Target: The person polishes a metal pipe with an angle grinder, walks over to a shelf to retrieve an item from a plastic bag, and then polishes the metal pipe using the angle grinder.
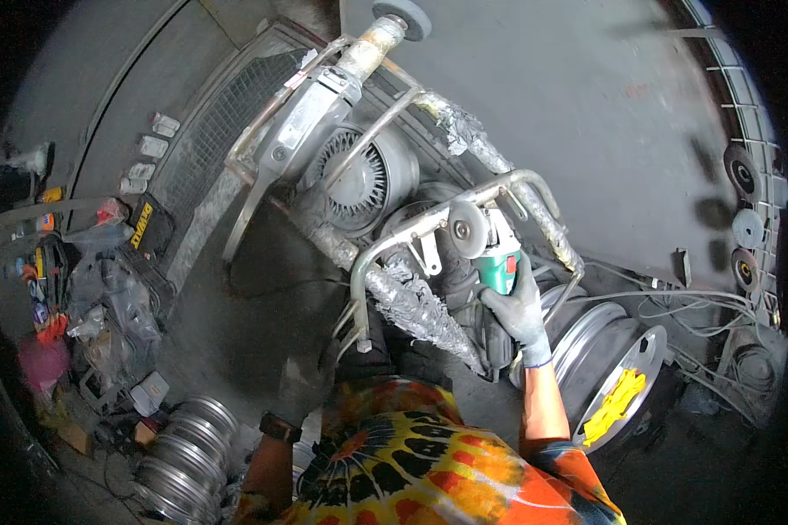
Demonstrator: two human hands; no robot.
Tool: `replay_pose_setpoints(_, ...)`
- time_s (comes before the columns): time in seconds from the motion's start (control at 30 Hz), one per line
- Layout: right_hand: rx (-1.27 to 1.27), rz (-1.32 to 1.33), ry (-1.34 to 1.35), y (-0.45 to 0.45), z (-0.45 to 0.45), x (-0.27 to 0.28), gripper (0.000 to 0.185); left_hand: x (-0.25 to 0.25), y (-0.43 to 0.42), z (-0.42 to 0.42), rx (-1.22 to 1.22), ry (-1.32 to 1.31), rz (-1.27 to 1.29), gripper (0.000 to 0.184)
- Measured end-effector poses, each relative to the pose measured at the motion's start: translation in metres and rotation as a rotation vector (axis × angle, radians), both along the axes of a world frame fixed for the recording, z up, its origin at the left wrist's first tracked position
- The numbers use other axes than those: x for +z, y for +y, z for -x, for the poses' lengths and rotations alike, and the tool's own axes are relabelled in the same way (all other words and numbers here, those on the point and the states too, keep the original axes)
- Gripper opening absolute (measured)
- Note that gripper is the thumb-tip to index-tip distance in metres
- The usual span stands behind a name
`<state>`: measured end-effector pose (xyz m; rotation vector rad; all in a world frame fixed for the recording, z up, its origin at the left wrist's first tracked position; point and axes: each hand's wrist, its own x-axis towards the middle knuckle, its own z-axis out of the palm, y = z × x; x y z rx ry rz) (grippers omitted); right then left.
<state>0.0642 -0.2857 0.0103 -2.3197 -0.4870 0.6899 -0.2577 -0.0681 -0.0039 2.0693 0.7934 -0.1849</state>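
Note:
My right hand [523, 311], in a pale grey work glove, wraps round the green body of an angle grinder [499, 269]. The grinder's round disc [468, 229] faces up and lies close to the bent tube of a metal frame [433, 210]; whether they touch I cannot tell. My left hand [306, 378], in a dark glove, hangs low beside the near left leg of the frame. Its fingers are lost in shadow. Across the far part of the frame rests a long grey power tool [302, 122] with a round wheel [409, 17] at its tip.
Alloy wheel rims [643, 350] stand at my right, with yellow gloves [615, 407] on one. More stacked rims [184, 459] stand at lower left. Plastic bags [114, 289] and a black DeWalt case [149, 227] lie at left. Cables [709, 302] run along the right wall.

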Motion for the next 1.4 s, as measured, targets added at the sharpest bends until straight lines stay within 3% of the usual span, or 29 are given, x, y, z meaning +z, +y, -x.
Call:
replay_pose_setpoints(0.27, 0.065, 0.016, -0.033, -0.004, -0.009, 0.000, 0.085, -0.002, -0.002, -0.001, 0.068, 0.004, 0.037, 0.028)
replay_pose_setpoints(0.37, 0.061, -0.002, -0.026, -0.003, -0.009, 0.004, 0.085, -0.008, -0.004, 0.002, 0.067, -0.100, -0.068, 0.029)
replay_pose_setpoints(0.43, 0.001, 0.017, 0.057, 0.003, -0.006, 0.009, 0.079, -0.001, 0.000, -0.001, 0.045, 0.012, 0.073, 0.026)
replay_pose_setpoints(0.63, -0.090, 0.018, 0.053, -0.001, -0.003, 0.007, 0.075, -0.004, -0.002, 0.006, -0.044, -0.025, -0.065, 0.026)
replay_pose_setpoints(0.77, -0.120, -0.015, -0.026, -0.007, -0.003, -0.003, 0.076, -0.004, -0.002, 0.002, -0.021, -0.037, -0.032, 0.024)
replay_pose_setpoints(0.87, -0.185, 0.032, 0.070, -0.002, 0.001, 0.002, 0.072, -0.001, -0.002, 0.000, 0.016, -0.052, 0.012, 0.024)
replay_pose_setpoints(0.97, -0.083, -0.062, 0.064, -0.006, 0.003, -0.003, 0.072, -0.007, -0.005, 0.003, -0.028, -0.043, -0.101, 0.025)
replay_pose_setpoints(1.17, -0.145, -0.005, 0.060, -0.007, 0.000, -0.005, 0.071, -0.010, -0.007, 0.004, 0.066, 0.060, 0.062, 0.034)
replay_pose_setpoints(1.4, -0.034, -0.030, 0.008, -0.008, 0.000, -0.002, 0.077, -0.017, -0.010, 0.005, 0.041, -0.097, -0.055, 0.035)
